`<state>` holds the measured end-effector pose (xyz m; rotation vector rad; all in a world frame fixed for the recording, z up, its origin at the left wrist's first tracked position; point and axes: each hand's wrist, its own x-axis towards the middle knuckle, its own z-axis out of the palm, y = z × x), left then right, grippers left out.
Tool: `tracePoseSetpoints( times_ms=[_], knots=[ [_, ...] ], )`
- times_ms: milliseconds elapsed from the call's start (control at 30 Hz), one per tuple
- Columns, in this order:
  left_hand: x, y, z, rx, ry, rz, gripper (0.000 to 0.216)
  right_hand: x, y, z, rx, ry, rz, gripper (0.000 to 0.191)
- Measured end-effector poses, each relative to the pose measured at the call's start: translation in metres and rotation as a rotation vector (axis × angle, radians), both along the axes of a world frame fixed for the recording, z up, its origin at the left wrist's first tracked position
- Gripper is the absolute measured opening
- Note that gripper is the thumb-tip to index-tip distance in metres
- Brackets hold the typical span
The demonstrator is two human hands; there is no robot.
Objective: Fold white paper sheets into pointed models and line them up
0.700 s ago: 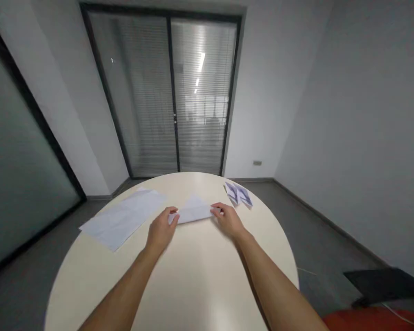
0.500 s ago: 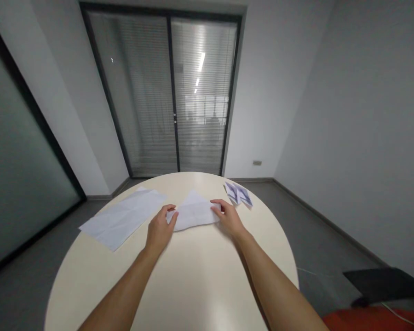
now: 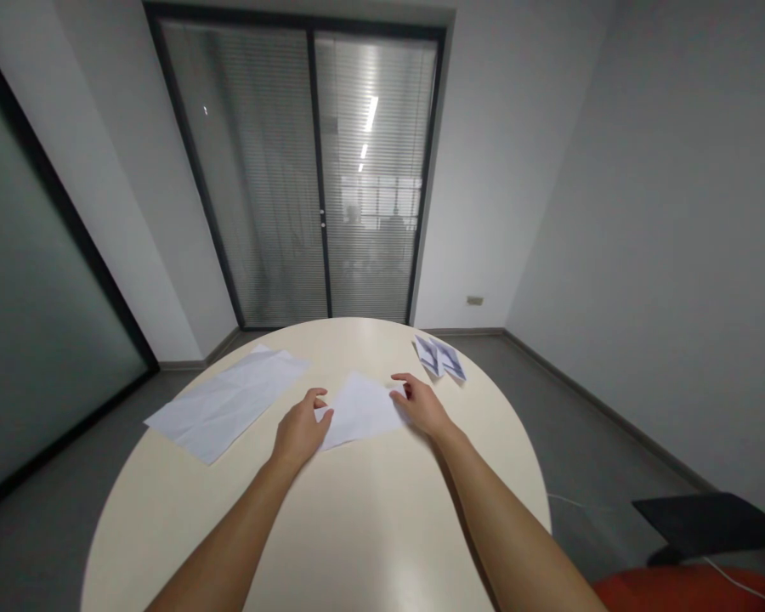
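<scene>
One sheet (image 3: 360, 408), table (image 3: 357, 527), doors (image 3: 319, 170) perhaps glass

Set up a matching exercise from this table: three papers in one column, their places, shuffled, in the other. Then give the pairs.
Things:
1. large creased sheet
2. smaller white sheet
3. small printed paper

Places:
A. far right of the table, away from both hands
B. between the left hand and the right hand, touched by both
C. left side, untouched

Pairs: 1-C, 2-B, 3-A.
</scene>
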<state>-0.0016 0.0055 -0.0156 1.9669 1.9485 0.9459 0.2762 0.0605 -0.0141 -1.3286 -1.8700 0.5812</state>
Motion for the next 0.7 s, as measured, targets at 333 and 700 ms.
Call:
tracePoseSetpoints(
  times_ms=[333,700],
  knots=[
    [0.015,-0.008,-0.010,0.065,0.278,-0.385,0.049,0.001,-0.004,0.005,-0.017,-0.183,0.014,0.040],
    [0.028,-0.020,0.005,-0.005,0.305,-0.498,0.049,-0.034,-0.028,0.017,0.205,-0.304,0.333,0.043]
  ],
)
